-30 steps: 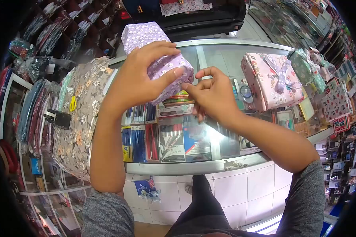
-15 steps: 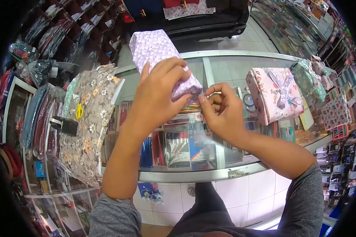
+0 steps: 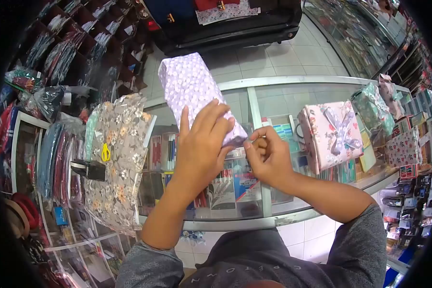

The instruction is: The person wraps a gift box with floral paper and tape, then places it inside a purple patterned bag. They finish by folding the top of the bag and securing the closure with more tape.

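A long box wrapped in lilac flowered gift paper (image 3: 192, 81) lies at a slant over the glass counter, its near end towards me. My left hand (image 3: 201, 139) holds it near that end, fingers spread across the top and the thumb down by the near edge. My right hand (image 3: 271, 156) is closed in a pinch at the near right corner of the box. Whatever sits between its thumb and forefinger is too small to make out. The folds at the box's near end are partly hidden by my hands.
On the left, brown flowered wrapping paper (image 3: 115, 187) carries yellow scissors (image 3: 105, 152) and a black tape dispenser (image 3: 89, 169). A pink flowered gift with a ribbon bow (image 3: 329, 139) stands to the right, beside a green wrapped gift (image 3: 373, 108). Stationery shows under the glass counter (image 3: 230, 218).
The view has shifted, so the counter sits lower in the picture. The box's far part shows more fully. My left hand has slid towards its near end; my right hand keeps its pinch there.
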### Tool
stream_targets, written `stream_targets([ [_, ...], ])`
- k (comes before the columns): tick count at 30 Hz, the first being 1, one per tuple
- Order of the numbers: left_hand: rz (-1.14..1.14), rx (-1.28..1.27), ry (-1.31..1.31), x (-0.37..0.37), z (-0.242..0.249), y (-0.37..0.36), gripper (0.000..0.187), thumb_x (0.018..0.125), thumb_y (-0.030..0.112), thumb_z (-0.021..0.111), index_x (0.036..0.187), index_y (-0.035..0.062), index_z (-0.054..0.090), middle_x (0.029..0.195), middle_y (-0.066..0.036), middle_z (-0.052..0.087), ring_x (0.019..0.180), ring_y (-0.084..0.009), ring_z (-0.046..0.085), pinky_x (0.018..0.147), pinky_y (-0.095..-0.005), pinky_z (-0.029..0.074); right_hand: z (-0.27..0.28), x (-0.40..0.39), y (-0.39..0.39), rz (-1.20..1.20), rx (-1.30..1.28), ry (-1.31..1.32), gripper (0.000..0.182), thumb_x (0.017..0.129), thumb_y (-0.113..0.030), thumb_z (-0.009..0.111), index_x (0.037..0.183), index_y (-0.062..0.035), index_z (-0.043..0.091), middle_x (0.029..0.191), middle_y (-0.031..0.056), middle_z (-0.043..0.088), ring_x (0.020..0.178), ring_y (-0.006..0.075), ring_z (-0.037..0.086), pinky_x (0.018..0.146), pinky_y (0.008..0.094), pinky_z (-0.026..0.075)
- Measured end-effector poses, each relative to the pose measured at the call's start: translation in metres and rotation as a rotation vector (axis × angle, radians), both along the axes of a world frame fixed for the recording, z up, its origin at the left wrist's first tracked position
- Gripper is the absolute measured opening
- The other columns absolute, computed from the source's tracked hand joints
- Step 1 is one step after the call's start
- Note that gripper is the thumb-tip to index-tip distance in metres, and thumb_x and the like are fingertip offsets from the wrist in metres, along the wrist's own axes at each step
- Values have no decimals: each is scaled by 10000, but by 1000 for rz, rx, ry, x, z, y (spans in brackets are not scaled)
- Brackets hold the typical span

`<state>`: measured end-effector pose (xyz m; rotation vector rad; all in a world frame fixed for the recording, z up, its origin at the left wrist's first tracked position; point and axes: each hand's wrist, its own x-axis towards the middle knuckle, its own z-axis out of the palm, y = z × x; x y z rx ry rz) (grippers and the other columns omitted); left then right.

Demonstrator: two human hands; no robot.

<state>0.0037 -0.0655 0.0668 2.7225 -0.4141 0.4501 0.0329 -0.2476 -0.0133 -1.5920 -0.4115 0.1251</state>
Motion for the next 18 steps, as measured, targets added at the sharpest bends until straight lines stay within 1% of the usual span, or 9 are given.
stream_targets([
  [6,31,-33,3,0,-2,-3,480,687,51,875,1094,75,620,1395,-101,596,1424,-328,504,1205,-632,265,1,1,1,20,-10,-5,189,962,-38,696,1059,8,540,649,22,619,523,25,509,479,234,365],
  [7,35,-39,12,0,-2,-2,485,684,52,878,1092,78,619,1396,-98,596,1425,-325,504,1208,-628,261,1,1,1,20,-6,-11,189,962,-38,696,1059,8,540,649,22,619,523,25,509,479,234,365],
  [10,19,-42,12,2,-3,0,492,677,52,879,1086,87,609,1396,-93,592,1416,-321,509,1209,-632,252,2,0,1,47,-25,-49,167,998,-30,667,1079,-9,522,669,-27,581,573,-16,476,489,199,316],
  [12,-14,-35,18,6,-4,5,498,672,81,885,1082,96,603,1402,-90,587,1412,-321,506,1206,-647,245,-2,2,2,13,-16,-84,176,969,-45,689,1046,-3,536,657,16,612,535,27,497,489,230,362],
  [13,-5,-22,4,8,-4,8,498,672,81,885,1082,96,603,1402,-90,587,1412,-321,506,1206,-647,245,-6,3,3,21,-3,-98,176,969,-45,689,1046,-3,536,657,16,612,535,27,497,489,230,362],
  [15,-85,-7,20,8,-2,13,515,667,126,898,1090,92,606,1406,-96,585,1415,-325,500,1209,-648,236,-10,2,3,34,68,-35,168,971,-40,686,1030,-10,531,661,12,604,541,20,487,491,224,352],
  [16,-115,-69,45,8,0,16,531,671,220,912,1095,80,625,1418,-96,582,1422,-327,492,1211,-705,172,-7,0,1,34,45,-36,157,974,-32,678,1022,-16,530,661,6,598,545,15,487,488,224,346],
  [17,-101,-67,41,8,1,17,531,671,220,912,1095,80,625,1418,-96,582,1422,-327,492,1211,-705,172,-6,0,0,49,48,-39,157,974,-32,678,1022,-16,530,661,6,598,545,15,487,488,224,346],
  [18,-122,-75,31,10,3,18,533,685,278,909,1097,77,637,1421,-95,581,1423,-327,490,1203,-738,126,-5,1,0,32,31,-80,156,975,-29,678,1026,-18,531,660,4,597,545,15,489,486,225,345],
])
